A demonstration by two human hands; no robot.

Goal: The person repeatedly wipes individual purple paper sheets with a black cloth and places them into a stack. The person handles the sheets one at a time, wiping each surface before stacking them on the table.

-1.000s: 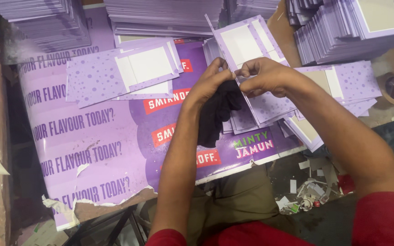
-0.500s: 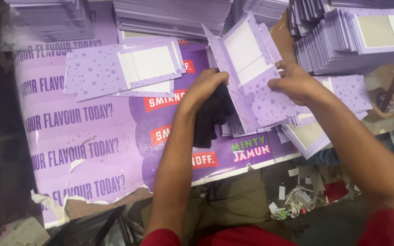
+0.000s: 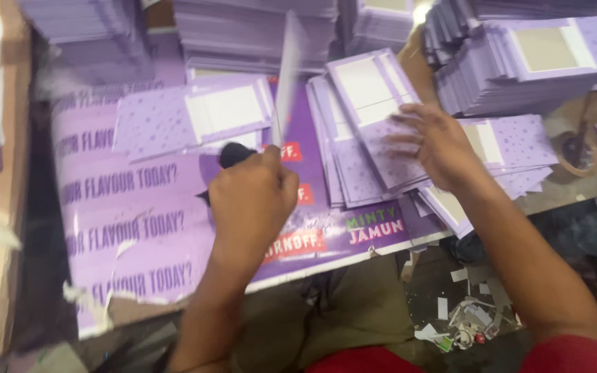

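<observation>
1. The left hand (image 3: 253,197) is closed in a fist around a dark cloth (image 3: 233,153) and also pinches a single purple card (image 3: 286,76), which stands on edge, blurred, rising from the fist toward the stacks at the back of the table (image 3: 589,186).
2. The right hand (image 3: 437,145) lies open and flat, fingers spread, pressing on the fanned pile of cards (image 3: 364,138) just right of the upright card; it grips nothing.
3. That fanned pile shows purple dotted cards with pale rectangular panels, the top one tilted.
4. Left of the upright card, a separate flat card (image 3: 195,117) with a white panel lies on the big purple poster (image 3: 126,207) covering the table.
5. Tall stacks of cards (image 3: 519,62) stand beyond and to the right of the fanned pile.
6. A roll of tape (image 3: 578,152) sits on the bare table right of the fanned pile.
7. Paper scraps (image 3: 464,321) litter the floor below the table edge, near the right arm.
</observation>
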